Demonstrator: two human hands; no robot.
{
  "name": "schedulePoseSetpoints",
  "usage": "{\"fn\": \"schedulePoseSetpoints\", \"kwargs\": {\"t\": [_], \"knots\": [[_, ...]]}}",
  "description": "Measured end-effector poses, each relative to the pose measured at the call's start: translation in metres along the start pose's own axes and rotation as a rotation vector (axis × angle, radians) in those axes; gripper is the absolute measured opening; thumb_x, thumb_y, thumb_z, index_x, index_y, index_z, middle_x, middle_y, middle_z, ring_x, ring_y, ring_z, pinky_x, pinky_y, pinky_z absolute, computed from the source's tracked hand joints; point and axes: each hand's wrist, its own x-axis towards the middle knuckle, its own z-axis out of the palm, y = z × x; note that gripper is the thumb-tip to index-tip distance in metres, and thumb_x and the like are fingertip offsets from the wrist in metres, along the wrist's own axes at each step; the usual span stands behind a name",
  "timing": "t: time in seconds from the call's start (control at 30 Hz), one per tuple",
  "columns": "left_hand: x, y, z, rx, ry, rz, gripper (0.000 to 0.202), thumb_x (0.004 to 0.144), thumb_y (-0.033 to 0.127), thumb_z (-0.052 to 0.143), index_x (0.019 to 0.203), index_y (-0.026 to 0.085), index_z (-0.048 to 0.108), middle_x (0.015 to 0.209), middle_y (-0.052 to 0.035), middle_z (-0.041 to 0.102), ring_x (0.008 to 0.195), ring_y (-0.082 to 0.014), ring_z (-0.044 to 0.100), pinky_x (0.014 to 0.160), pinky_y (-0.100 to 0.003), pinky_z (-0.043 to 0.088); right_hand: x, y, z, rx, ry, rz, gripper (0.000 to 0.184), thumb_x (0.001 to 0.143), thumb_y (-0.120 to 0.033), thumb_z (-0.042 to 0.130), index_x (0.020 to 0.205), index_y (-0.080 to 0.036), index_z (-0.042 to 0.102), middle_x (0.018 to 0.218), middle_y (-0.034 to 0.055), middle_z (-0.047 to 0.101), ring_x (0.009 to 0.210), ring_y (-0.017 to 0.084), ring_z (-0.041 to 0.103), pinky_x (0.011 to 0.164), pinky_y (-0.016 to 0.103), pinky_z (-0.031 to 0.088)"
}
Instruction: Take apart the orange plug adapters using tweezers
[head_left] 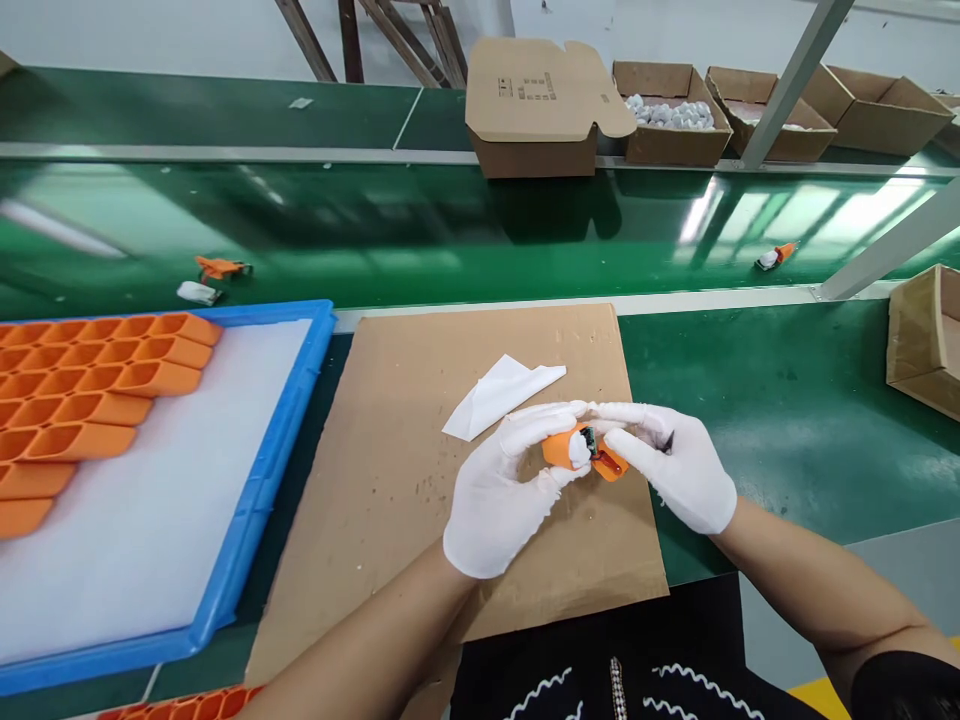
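Note:
Above the cardboard sheet, my gloved left hand (pixel 504 490) pinches an orange plastic housing (pixel 556 450) with a white piece and a small green circuit board (pixel 588 437) at its open end. My gloved right hand (pixel 667 460) has its fingers closed on a smaller orange part (pixel 611 462), close against the housing. Reddish wire shows in that part. A small dark spot is visible at the right glove's palm; what it is I cannot tell. Just behind my left hand lies a folded white paper (pixel 501 395).
A blue tray (pixel 281 420) with several orange shells (pixel 105 408) stands at left on the green bench. Cardboard (pixel 390 480) covers the middle. Orange-and-white assemblies lie on the green conveyor (pixel 420 260). Cardboard boxes (pixel 536 155) line the back shelf; a metal post (pixel 885 245) rises at right.

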Motion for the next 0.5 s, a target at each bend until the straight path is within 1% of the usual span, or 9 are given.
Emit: {"fn": "schedulePoseSetpoints", "kwargs": {"t": [0.07,0.13,0.2,0.27,0.37,0.5], "knots": [[0.001,0.000,-0.002,0.009,-0.014,0.147,0.038,0.082,0.015,0.079,0.116,0.030,0.070,0.127,-0.0047,0.072,0.125,-0.0262,0.064,0.105,-0.047,0.055,0.005,0.000,-0.001,0.248,-0.148,0.155,0.039,0.081,-0.042,0.078,0.114,-0.021,0.077,0.107,0.0078,0.078,0.093,0.021,0.072,0.083,0.037,0.060],[0.002,-0.001,-0.004,0.038,-0.055,0.233,0.042,0.083,0.014,0.077,0.120,0.031,0.068,0.128,-0.0040,0.072,0.129,-0.0263,0.061,0.106,-0.049,0.054,0.008,0.001,-0.002,0.417,-0.257,0.252,0.041,0.075,-0.041,0.084,0.111,-0.023,0.079,0.103,0.0058,0.078,0.090,0.019,0.072,0.084,0.035,0.059],[0.002,-0.001,-0.005,0.042,-0.106,0.266,0.041,0.086,0.016,0.075,0.123,0.031,0.066,0.127,-0.0045,0.072,0.130,-0.0258,0.060,0.105,-0.048,0.055,0.009,0.000,-0.003,0.490,-0.327,0.302,0.039,0.072,-0.040,0.087,0.107,-0.024,0.080,0.091,0.0029,0.078,0.082,0.015,0.070,0.082,0.032,0.058],[0.002,-0.002,-0.006,0.028,-0.149,0.281,0.040,0.088,0.018,0.073,0.125,0.031,0.065,0.123,-0.0051,0.074,0.128,-0.0251,0.060,0.100,-0.045,0.057,0.008,-0.001,-0.003,0.494,-0.373,0.287,0.033,0.073,-0.039,0.086,0.100,-0.021,0.081,0.080,0.0023,0.075,0.076,0.013,0.067,0.080,0.031,0.057],[0.002,-0.002,-0.007,0.018,-0.195,0.308,0.039,0.090,0.019,0.071,0.127,0.030,0.064,0.120,-0.0065,0.075,0.125,-0.0244,0.061,0.096,-0.043,0.058,0.004,-0.002,-0.001,0.476,-0.380,0.228,0.028,0.075,-0.037,0.085,0.093,-0.017,0.082,0.077,0.0044,0.073,0.074,0.015,0.066,0.079,0.032,0.056],[0.003,-0.002,-0.005,0.048,-0.211,0.348,0.037,0.093,0.022,0.068,0.129,0.029,0.063,0.119,-0.0071,0.075,0.116,-0.0230,0.065,0.094,-0.041,0.058,-0.001,-0.002,0.005,0.498,-0.299,0.200,0.024,0.074,-0.032,0.084,0.093,-0.017,0.081,0.073,0.0021,0.070,0.069,0.013,0.063,0.075,0.031,0.055]]}}
